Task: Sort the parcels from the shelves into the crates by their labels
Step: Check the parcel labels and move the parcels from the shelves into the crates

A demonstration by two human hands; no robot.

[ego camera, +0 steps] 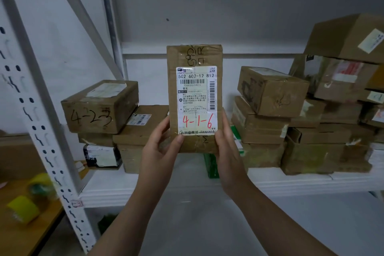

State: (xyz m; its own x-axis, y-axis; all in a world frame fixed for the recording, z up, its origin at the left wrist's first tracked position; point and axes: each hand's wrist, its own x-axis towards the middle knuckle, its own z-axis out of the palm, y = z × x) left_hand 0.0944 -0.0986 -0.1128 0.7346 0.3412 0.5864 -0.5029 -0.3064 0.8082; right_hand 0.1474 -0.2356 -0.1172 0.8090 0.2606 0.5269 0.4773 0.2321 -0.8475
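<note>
Left grip and right grip are pinching cardboard parcel by its lower sides | it is standing upright in air before shelf | likely so label "4-1-6" is facing eyes for reading

White metal shelving stands against a pale grey wall; a wooden table sits left.
</note>
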